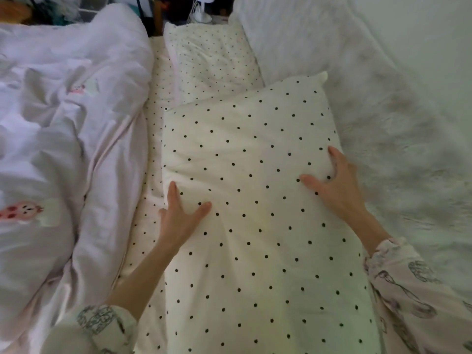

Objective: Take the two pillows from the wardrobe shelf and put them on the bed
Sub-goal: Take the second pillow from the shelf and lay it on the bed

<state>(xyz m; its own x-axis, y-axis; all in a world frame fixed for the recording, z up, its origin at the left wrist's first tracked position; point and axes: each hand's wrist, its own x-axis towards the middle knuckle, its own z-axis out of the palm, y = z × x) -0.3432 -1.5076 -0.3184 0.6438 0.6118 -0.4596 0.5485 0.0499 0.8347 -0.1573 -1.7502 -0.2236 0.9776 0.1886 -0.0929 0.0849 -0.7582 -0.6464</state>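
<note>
On the bed [153, 118], both hands' spread fingers [176, 198] press the pillow [255, 200] (cream, black-dotted).

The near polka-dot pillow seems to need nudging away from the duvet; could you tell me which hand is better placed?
Left, probably. The left hand rests on the near pillow at its duvet side edge; the right hand would only pull.

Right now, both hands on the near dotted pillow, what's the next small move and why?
Probably lift both hands off. The near pillow already lies on the dotted sheet, just in front of the far pillow; the left hand and right hand only press it with spread fingers.
</note>
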